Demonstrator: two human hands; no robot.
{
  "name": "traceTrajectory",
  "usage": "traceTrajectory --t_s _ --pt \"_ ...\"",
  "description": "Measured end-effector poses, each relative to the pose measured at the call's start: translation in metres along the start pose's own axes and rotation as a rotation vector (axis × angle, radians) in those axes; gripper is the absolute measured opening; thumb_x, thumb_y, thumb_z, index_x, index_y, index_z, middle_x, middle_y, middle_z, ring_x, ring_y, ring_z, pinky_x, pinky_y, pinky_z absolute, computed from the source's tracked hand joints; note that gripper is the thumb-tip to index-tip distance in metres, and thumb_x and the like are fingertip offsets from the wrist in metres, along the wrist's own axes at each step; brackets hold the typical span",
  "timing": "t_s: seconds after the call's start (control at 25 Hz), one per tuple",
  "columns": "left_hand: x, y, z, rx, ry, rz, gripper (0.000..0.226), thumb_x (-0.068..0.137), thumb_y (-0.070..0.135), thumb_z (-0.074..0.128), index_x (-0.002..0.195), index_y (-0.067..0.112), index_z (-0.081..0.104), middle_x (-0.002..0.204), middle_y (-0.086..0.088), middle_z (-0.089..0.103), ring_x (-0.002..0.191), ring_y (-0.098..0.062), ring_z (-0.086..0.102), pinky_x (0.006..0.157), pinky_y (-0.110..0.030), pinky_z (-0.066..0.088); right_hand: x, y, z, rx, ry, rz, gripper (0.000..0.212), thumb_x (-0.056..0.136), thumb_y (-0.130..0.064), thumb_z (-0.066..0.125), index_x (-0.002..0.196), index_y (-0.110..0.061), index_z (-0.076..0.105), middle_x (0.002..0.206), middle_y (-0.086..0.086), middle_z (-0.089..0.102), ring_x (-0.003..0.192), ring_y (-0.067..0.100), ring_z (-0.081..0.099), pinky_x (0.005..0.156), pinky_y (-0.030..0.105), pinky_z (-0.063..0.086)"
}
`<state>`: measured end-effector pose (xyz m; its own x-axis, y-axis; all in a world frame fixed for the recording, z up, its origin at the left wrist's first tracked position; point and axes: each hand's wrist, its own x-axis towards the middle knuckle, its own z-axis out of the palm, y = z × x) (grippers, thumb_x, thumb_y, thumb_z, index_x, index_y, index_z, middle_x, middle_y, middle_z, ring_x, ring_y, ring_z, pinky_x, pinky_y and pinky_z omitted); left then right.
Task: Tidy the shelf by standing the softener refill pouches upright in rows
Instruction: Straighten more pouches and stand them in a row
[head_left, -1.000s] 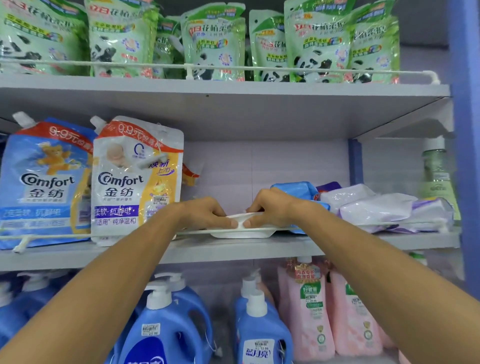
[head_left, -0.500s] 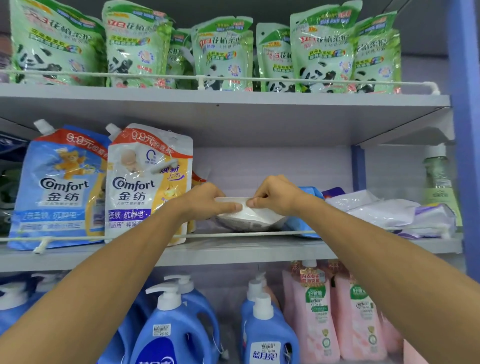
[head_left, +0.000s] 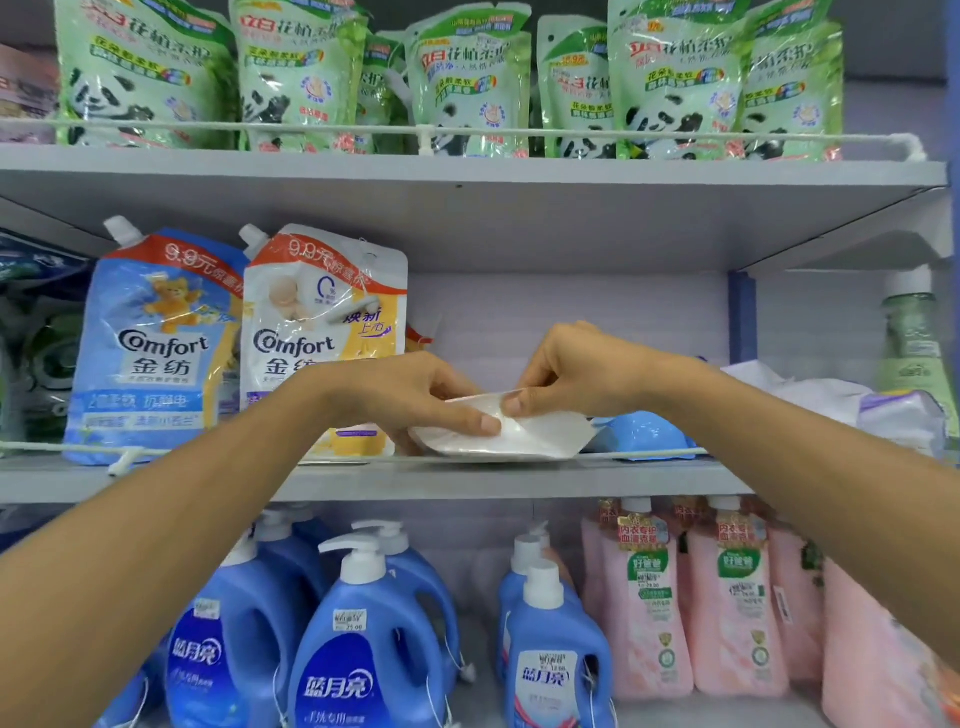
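Observation:
On the middle shelf (head_left: 467, 480) both my hands pinch a white refill pouch (head_left: 535, 439) whose base points toward me. My left hand (head_left: 415, 397) grips its left part, and my right hand (head_left: 576, 371) holds its upper edge. The pouch is tilted, its bottom just behind the white guard rail (head_left: 52, 447). To the left stand two Comfort pouches upright: a blue one (head_left: 156, 348) and a white-and-yellow one (head_left: 322, 312). A blue pouch (head_left: 641, 434) and several white and purple pouches (head_left: 841, 400) lie flat at the right.
Green panda pouches (head_left: 467, 78) stand in a row on the top shelf. Below are blue detergent jugs (head_left: 363, 644) and pink bottles (head_left: 732, 597). A green bottle (head_left: 914, 353) stands at the far right past a blue upright post (head_left: 742, 317).
The white pouch has been lifted from lying flat on the shelf and tipped up. Both hands rose with it, and the view shifted slightly downward.

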<state>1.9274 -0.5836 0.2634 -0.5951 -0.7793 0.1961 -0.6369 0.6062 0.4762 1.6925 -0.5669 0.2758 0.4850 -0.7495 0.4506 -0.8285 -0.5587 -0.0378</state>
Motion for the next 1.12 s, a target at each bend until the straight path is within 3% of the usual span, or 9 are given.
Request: traceTrajectory --t_s 0.16,0.28,0.36,0.52,0.6,0.68,0.76,0.92,1.12 --pt "-0.012 0.001 0.016 0.077 -0.054 -0.042 0.058 0.085 0.079 0.061 0.101 0.025 0.076 0.09 0.002 0.053 0.087 -0.017 0.051 0.082 -0.038 0.042 -0.023 -0.009 0.013 0.086 -0.015 0.03 0.052 0.081 -0.073 0.066 0.094 -0.026 0.085 0.088 0.012 0.078 0.071 0.012 0.051 0.071 0.04 0.055" --pt "-0.014 0.007 0.015 -0.002 -0.021 -0.168 0.084 0.082 0.089 0.05 0.145 0.036 0.059 0.149 0.012 0.053 0.14 -0.018 0.047 0.115 -0.044 0.04 -0.031 -0.011 0.011 0.131 0.029 0.105 0.075 0.082 -0.078 0.057 0.077 -0.005 0.075 0.061 0.008 0.046 0.062 0.016 0.036 0.055 0.03 0.036" --pt "-0.01 0.007 0.012 -0.08 0.031 -0.27 0.09 0.085 0.083 0.053 0.156 0.028 0.048 0.161 0.004 0.042 0.15 -0.023 0.038 0.114 -0.042 0.04 -0.032 -0.011 0.012 0.114 0.097 0.243 0.077 0.088 -0.075 0.056 0.064 -0.002 0.062 0.062 0.006 0.037 0.061 0.019 0.033 0.056 0.032 0.03" --pt "-0.006 -0.001 0.011 -0.15 0.056 -0.422 0.112 0.06 0.082 0.079 0.142 0.009 0.059 0.135 -0.011 0.06 0.112 -0.024 0.063 0.088 -0.031 0.055 -0.033 -0.007 0.018 0.158 -0.065 0.469 0.079 0.081 -0.08 0.06 0.088 -0.003 0.072 0.085 0.005 0.076 0.08 0.021 0.074 0.082 0.031 0.062" --pt "-0.005 -0.002 0.015 -0.164 0.094 -0.446 0.114 0.059 0.079 0.083 0.142 0.005 0.059 0.141 -0.016 0.06 0.117 -0.028 0.065 0.087 -0.031 0.057 -0.037 -0.01 0.016 0.236 -0.102 0.516 0.072 0.077 -0.081 0.065 0.096 -0.012 0.072 0.101 0.004 0.076 0.093 0.018 0.075 0.089 0.031 0.062" --pt "-0.007 0.004 0.021 -0.144 0.128 -0.46 0.112 0.065 0.076 0.082 0.146 0.003 0.054 0.153 -0.02 0.052 0.131 -0.034 0.061 0.1 -0.036 0.056 -0.044 -0.015 0.013 0.226 -0.099 0.523 0.062 0.079 -0.078 0.066 0.086 -0.016 0.065 0.093 0.0 0.07 0.083 0.012 0.069 0.072 0.022 0.056" --pt "-0.008 0.011 0.028 -0.007 0.187 -0.487 0.102 0.075 0.074 0.076 0.144 0.003 0.054 0.138 -0.023 0.058 0.123 -0.034 0.061 0.09 -0.034 0.053 -0.045 -0.022 0.013 0.101 -0.115 0.493 0.054 0.085 -0.073 0.063 0.068 -0.023 0.053 0.076 -0.002 0.057 0.068 0.009 0.054 0.058 0.021 0.04" --pt "-0.005 0.01 0.039 0.03 0.323 -0.505 0.087 0.069 0.072 0.082 0.124 0.01 0.057 0.102 -0.004 0.058 0.088 -0.018 0.054 0.075 -0.033 0.042 -0.043 -0.027 0.029 0.054 -0.069 0.479 0.046 0.088 -0.065 0.066 0.067 -0.03 0.047 0.073 0.0 0.055 0.067 0.009 0.049 0.056 0.022 0.038" --pt "0.004 0.001 0.055 -0.265 0.476 -0.404 0.075 0.058 0.048 0.099 0.112 0.007 0.067 0.109 -0.01 0.07 0.095 -0.024 0.065 0.08 -0.037 0.055 -0.046 -0.024 0.049 0.102 0.128 0.411 0.039 0.09 -0.051 0.073 0.07 -0.021 0.059 0.063 -0.007 0.046 0.065 0.014 0.047 0.052 0.023 0.031"
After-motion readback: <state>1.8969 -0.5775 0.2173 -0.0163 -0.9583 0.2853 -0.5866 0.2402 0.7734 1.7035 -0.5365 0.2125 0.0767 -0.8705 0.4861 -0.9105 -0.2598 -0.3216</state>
